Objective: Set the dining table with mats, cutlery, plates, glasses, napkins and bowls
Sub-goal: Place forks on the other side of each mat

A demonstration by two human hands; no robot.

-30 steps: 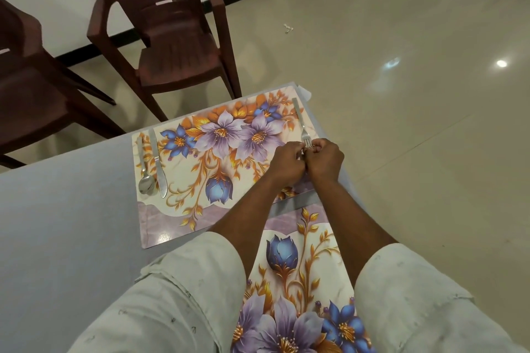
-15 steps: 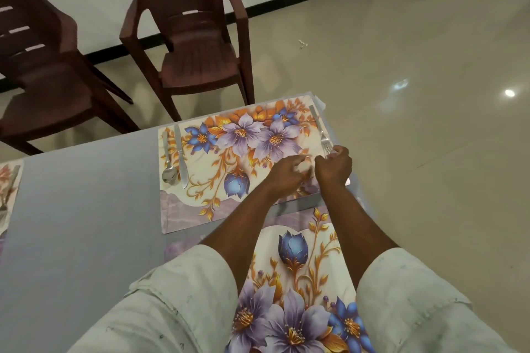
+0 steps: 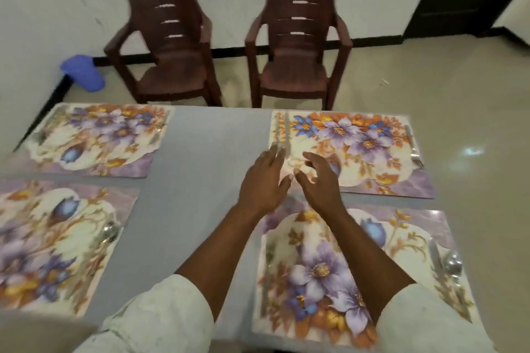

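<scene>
Nothing is held: both hands are open above the table, fingers loosely spread.

Nearest, a floral mat carries a knife and spoon at its right edge. Over the far right mat, the left hand and right hand are seen just apart; a fork lies on that mat's right edge. Two chairs are set beyond the table.
</scene>
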